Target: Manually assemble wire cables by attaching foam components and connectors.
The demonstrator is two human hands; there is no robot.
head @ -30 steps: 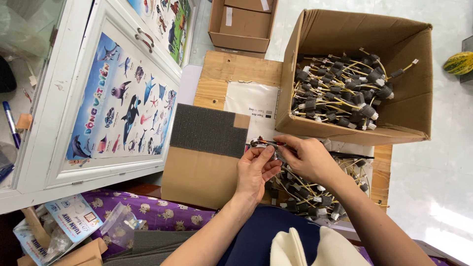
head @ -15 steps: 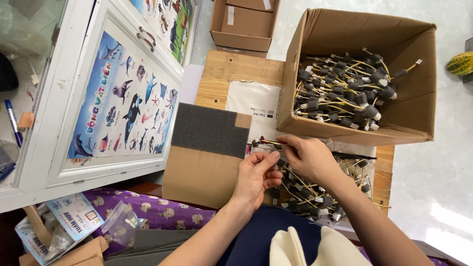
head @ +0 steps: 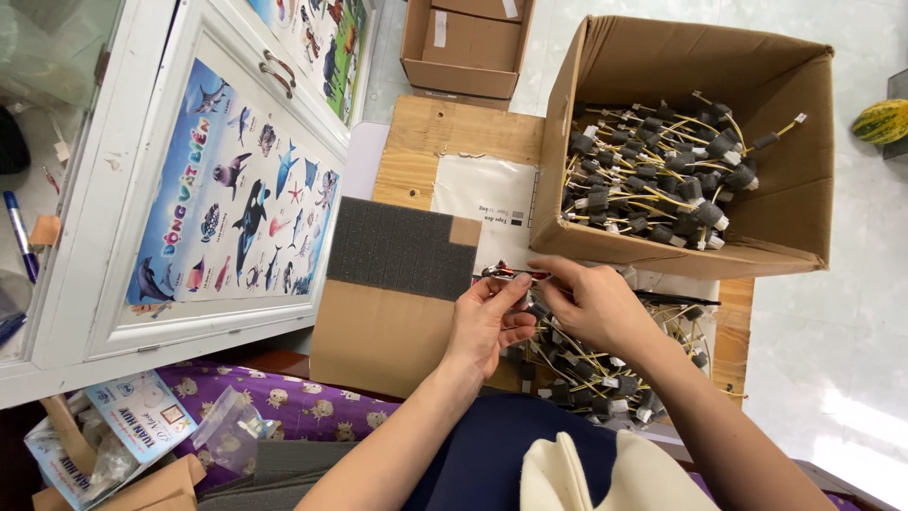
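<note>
Your left hand (head: 487,322) and right hand (head: 591,303) meet over the front of the wooden tabletop (head: 445,142), and both grips are pinched together on one small wired part (head: 506,275), thin and reddish, held just above the dark foam pad (head: 402,248) and its cardboard sheet (head: 383,336). The part is tiny and mostly hidden by your fingertips, so a loose pinch could let it drop into the pile of black-and-yellow wired pieces (head: 596,378) right beneath your right hand, where it would be hard to pick out. Its thin leads may also bend if your hands pull against each other. The large cardboard box (head: 662,248) of finished-looking pieces sits close; a swinging elbow could nudge it.
</note>
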